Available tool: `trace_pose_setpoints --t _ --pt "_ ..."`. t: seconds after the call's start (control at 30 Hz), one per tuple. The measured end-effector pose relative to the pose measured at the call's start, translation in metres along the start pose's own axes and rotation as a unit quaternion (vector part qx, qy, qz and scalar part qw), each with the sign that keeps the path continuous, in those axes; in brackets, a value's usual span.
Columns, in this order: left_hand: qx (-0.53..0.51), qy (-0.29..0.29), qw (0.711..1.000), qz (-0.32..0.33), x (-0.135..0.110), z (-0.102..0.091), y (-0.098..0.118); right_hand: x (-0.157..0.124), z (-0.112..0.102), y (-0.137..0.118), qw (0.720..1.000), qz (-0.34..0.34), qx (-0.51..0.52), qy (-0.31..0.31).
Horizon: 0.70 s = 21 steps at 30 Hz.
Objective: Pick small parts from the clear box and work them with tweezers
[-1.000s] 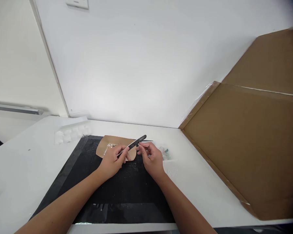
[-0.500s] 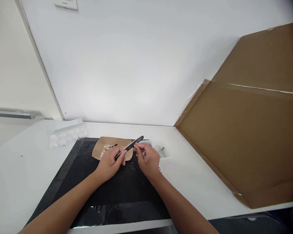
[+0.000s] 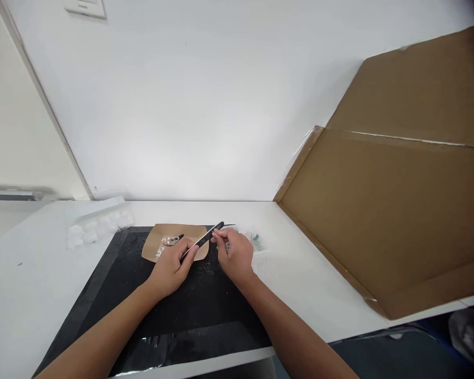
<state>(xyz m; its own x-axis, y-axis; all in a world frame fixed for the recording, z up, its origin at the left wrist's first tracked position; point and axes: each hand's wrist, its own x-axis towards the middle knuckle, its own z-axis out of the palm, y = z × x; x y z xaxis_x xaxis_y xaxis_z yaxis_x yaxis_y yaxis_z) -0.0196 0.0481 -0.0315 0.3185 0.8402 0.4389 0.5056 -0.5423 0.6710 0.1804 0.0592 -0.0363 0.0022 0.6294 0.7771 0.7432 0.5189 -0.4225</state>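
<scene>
At the lower centre of the frame, work on the slim black strip (image 3: 204, 240) appears under way: the strip is in hand, and small white pieces (image 3: 159, 251) lie in the tan tray (image 3: 150, 245). The amount left cannot be determined. The left hand (image 3: 171, 267) is closed on the strip, which slants up and right from its fingers. The right hand (image 3: 234, 255) is pinched together beside the strip's upper end; its contents are indiscernible.

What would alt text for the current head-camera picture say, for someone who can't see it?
A person's left hand holds a slim dark strip with a pale edge, while the right hand pinches at or near its far end. Nearby, a tan tray with small white pieces sits on a black mat on a white table; brown cardboard is at right.
</scene>
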Motion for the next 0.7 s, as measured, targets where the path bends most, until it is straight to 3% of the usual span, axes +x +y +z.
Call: trace_pose_setpoints --t 0.13,0.3,0.47,0.7 --pt "-0.001 -0.002 1.000 -0.003 -0.0010 0.0015 -0.0023 -0.0027 0.0019 -0.0027 0.998 -0.051 0.006 -0.021" --pt "-0.015 -0.002 1.000 -0.009 -0.0003 0.0014 0.0008 0.0010 0.0029 -0.0046 0.999 -0.035 -0.006 0.036" --pt "-0.015 -0.012 1.000 -0.005 -0.0014 0.0001 0.0010 0.0022 0.0013 -0.0047 0.997 -0.079 0.010 0.004" --pt "-0.008 -0.019 1.000 -0.007 -0.0026 -0.0010 0.0041 0.0034 0.0012 -0.0035 0.998 -0.058 0.006 0.037"
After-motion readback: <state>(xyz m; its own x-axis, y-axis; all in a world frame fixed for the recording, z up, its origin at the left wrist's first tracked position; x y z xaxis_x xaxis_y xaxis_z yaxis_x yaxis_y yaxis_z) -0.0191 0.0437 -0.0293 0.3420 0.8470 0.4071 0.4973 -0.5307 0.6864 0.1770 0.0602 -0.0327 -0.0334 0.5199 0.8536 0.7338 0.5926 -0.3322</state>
